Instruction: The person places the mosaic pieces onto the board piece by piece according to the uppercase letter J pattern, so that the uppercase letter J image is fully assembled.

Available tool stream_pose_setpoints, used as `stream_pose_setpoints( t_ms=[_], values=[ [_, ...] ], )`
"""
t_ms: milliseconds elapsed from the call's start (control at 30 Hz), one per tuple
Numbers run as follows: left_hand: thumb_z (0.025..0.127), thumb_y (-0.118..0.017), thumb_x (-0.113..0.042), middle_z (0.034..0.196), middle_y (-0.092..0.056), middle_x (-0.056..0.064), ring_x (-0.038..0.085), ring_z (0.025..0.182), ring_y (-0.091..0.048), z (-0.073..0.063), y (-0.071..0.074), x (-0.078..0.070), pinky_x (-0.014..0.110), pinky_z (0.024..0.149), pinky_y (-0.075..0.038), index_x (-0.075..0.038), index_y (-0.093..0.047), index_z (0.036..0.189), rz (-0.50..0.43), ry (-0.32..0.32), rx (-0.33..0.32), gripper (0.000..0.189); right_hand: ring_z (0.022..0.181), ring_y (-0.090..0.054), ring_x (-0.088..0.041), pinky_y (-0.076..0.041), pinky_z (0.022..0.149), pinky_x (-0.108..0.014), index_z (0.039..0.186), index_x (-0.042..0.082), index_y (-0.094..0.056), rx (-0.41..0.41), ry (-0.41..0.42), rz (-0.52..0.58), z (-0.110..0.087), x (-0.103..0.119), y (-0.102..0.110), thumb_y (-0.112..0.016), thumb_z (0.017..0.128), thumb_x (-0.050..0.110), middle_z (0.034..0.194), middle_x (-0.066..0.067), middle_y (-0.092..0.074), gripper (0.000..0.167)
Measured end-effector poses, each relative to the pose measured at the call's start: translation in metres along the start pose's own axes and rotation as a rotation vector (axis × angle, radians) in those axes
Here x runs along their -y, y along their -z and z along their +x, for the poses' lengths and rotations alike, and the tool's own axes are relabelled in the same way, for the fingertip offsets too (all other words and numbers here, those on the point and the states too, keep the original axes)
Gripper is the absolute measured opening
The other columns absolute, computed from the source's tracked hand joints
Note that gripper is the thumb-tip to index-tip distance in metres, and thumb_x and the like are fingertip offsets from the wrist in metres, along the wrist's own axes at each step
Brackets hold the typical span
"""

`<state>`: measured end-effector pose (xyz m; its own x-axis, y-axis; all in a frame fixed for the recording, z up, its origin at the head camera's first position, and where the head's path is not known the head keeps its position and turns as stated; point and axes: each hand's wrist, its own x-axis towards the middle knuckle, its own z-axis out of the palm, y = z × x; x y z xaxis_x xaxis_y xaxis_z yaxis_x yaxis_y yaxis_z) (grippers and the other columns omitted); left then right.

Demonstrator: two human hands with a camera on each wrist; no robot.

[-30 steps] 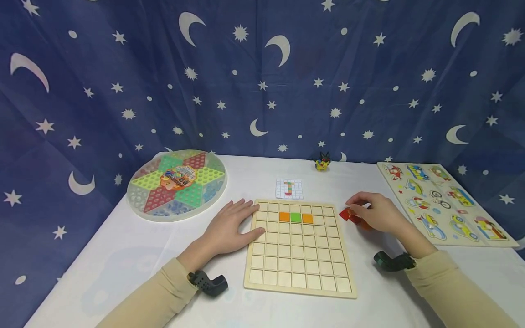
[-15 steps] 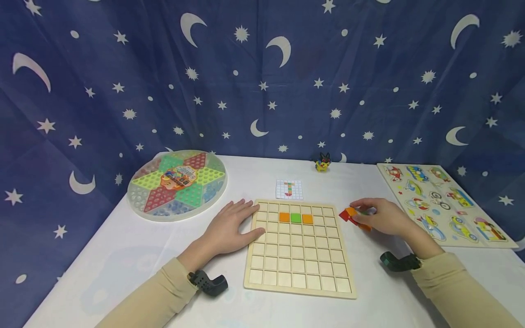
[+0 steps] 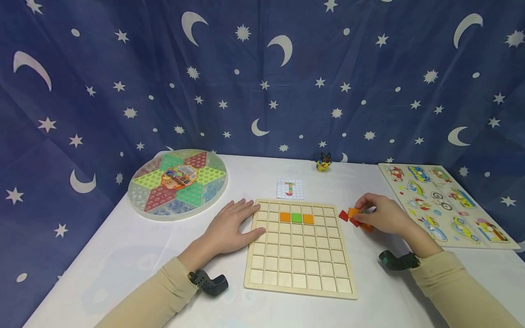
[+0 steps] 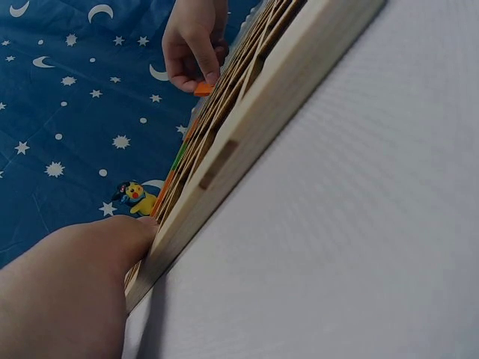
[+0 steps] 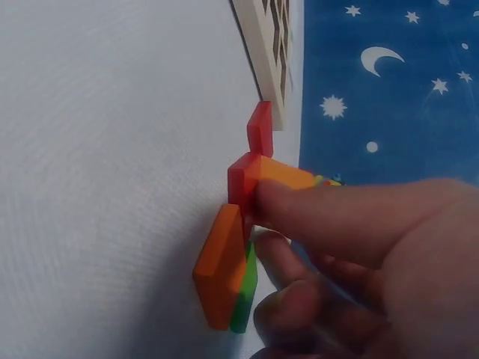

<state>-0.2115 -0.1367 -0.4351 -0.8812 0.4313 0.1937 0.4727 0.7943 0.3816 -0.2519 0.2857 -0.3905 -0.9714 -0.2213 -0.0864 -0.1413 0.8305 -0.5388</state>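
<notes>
Right hand (image 3: 381, 216): thumb and forefinger pinch an orange tile (image 3: 352, 212), with little gap beyond its thickness; probably an edge grip to part it from its neighbours. The tile is just right of the grid board (image 3: 303, 255), near its upper corner. Crowding under the fingers: a second red tile (image 5: 241, 179), a thicker-looking orange piece (image 5: 221, 265) and a green piece (image 5: 245, 292). A red tile (image 3: 343, 215) lies between the pinch and the board, as does the raised rim.

Left hand (image 3: 229, 230): fingers spread, grasping nothing, thumb on the left rim, presumably steadying it. Three tiles (image 3: 296, 217) sit in a row: orange, green, orange. Behind, a pattern card (image 3: 290, 189), apparently placed for viewing. Outer tabletop (image 3: 250, 177): checkers board (image 3: 178, 182) left, figurine (image 3: 323, 162) behind, picture puzzle (image 3: 447, 205) right.
</notes>
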Motion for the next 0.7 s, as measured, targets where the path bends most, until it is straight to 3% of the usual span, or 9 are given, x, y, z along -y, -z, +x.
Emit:
stream_pose_setpoints(
  t_ms=[167,367,533,700],
  values=[
    [0.094,-0.061,-0.06,0.155,-0.049,0.01,0.029,0.149,-0.035,0.0,0.0,0.0,0.046,0.125,-0.019,-0.014,-0.056,0.149,0.001,-0.002,0.001,0.072,0.079,-0.058,-0.023,-0.052,0.059,-0.032,0.105,0.009,-0.066,-0.038,0.013,0.022,-0.002,0.002,-0.001,-0.078,0.092,0.019,0.093,-0.005,-0.065,0.021],
    [0.094,-0.061,-0.059,0.155,-0.048,0.01,0.029,0.149,-0.034,0.0,0.002,-0.001,0.046,0.125,-0.019,-0.014,-0.055,0.149,0.008,0.003,0.005,0.072,0.083,-0.063,-0.024,-0.054,0.059,-0.034,0.117,0.014,-0.07,-0.076,0.02,0.062,-0.007,0.016,-0.003,-0.078,0.093,0.025,0.101,-0.008,-0.069,0.028],
    [0.095,-0.061,-0.059,0.155,-0.048,0.01,0.029,0.149,-0.034,0.0,0.003,-0.001,0.046,0.125,-0.019,-0.013,-0.055,0.149,0.002,0.008,0.008,0.072,0.072,-0.061,-0.025,-0.052,0.052,-0.034,0.117,0.014,-0.072,-0.024,0.043,0.156,-0.011,0.036,-0.009,-0.075,0.094,0.019,0.1,-0.008,-0.069,0.023],
    [0.095,-0.061,-0.06,0.156,-0.048,0.01,0.029,0.15,-0.034,0.0,0.002,-0.002,0.045,0.125,-0.018,-0.014,-0.055,0.15,0.007,0.008,0.013,0.072,0.068,-0.059,-0.022,-0.05,0.053,-0.032,0.11,0.018,-0.075,0.004,0.095,0.137,-0.013,0.054,-0.023,-0.077,0.093,0.02,0.091,-0.002,-0.067,0.017]
  ],
)
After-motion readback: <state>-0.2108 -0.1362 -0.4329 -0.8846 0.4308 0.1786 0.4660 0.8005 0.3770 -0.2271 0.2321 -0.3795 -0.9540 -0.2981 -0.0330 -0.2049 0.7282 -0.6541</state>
